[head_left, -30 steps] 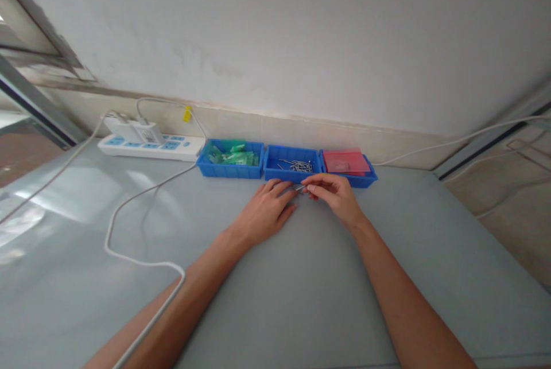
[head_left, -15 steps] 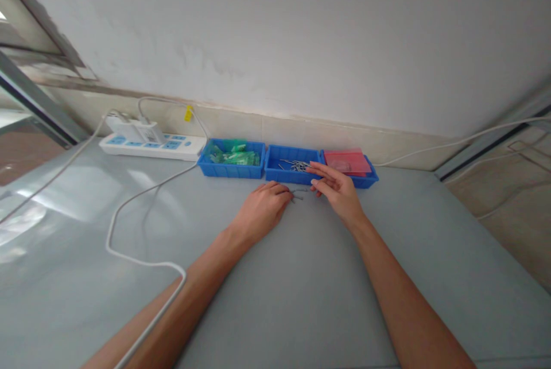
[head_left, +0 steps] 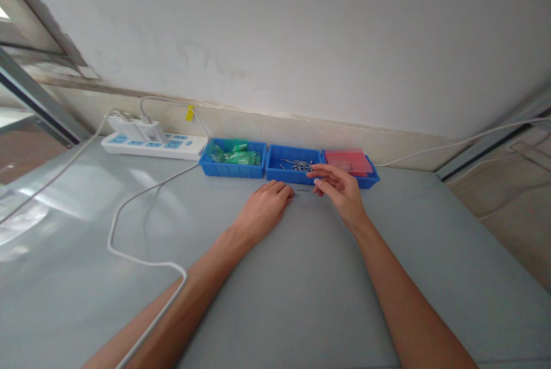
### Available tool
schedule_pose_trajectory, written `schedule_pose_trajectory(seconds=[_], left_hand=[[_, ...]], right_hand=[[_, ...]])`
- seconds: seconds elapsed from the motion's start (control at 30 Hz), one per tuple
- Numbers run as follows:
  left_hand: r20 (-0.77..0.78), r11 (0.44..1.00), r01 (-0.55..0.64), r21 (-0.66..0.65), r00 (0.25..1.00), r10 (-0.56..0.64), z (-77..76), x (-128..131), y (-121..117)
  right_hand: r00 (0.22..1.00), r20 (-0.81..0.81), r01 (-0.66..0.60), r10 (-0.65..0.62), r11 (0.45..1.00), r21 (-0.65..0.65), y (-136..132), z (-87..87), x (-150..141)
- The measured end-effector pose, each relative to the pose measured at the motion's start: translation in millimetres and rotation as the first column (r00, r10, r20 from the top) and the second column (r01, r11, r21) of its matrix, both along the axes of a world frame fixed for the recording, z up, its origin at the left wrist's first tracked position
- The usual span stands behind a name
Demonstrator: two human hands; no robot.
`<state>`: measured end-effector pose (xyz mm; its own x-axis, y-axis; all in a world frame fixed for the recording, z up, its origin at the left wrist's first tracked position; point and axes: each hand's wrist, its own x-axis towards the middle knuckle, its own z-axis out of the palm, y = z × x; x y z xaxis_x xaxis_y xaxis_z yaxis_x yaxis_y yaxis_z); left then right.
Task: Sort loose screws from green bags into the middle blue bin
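My left hand [head_left: 269, 204] rests on the table with its fingers curled down and together. Whatever lies under those fingers is hidden from view. Just right of its fingertips is a thin metal piece [head_left: 303, 190], like a screw or nail, on the table. My right hand [head_left: 340, 190] hovers by the front of the bins, thumb and fingers apart, holding nothing that I can see. Behind it, the middle blue bin [head_left: 279, 175] contains a loose pile of similar metal pieces [head_left: 298, 166].
A left blue bin [head_left: 232, 170] holds green plastic packets [head_left: 241, 156]; a right blue bin [head_left: 372, 177] holds red plastic bags [head_left: 348, 161]. Left of them stands a white power strip [head_left: 193, 148] with plugged-in adapters. A white cable [head_left: 142, 262] crosses the table and passes over my left forearm.
Several thin metal pieces stuck out at my left fingertips before; now a single one shows beside them. My right hand has shifted very slightly and its fingers have bent a little.
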<state>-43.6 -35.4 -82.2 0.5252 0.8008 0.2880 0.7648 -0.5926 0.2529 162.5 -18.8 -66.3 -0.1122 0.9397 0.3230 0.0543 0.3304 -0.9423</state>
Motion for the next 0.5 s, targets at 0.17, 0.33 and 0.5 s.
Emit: schedule_pose_trajectory(seconds=[0.17, 0.33, 0.5], left_hand=[[0.138, 0.999, -0.021, -0.050, 0.990, 0.027, -0.4, -0.6, 0.5], [0.242, 0.999, -0.039, -0.036, 0.969, 0.047, -0.7, -0.9, 1.1], [0.297, 0.999, 0.029, 0.035, 0.954, -0.038, 3.0, 1.8, -2.9]], right_hand=[[0.991, 0.127, -0.043, 0.045, 0.999, -0.020, -2.6, 0.5, 1.0], [0.908, 0.419, -0.029, -0.002, 0.997, 0.069, -5.2, -3.8, -0.5], [0.930, 0.361, -0.076, 0.069, 0.997, 0.003, -3.8, -7.2, -3.2]])
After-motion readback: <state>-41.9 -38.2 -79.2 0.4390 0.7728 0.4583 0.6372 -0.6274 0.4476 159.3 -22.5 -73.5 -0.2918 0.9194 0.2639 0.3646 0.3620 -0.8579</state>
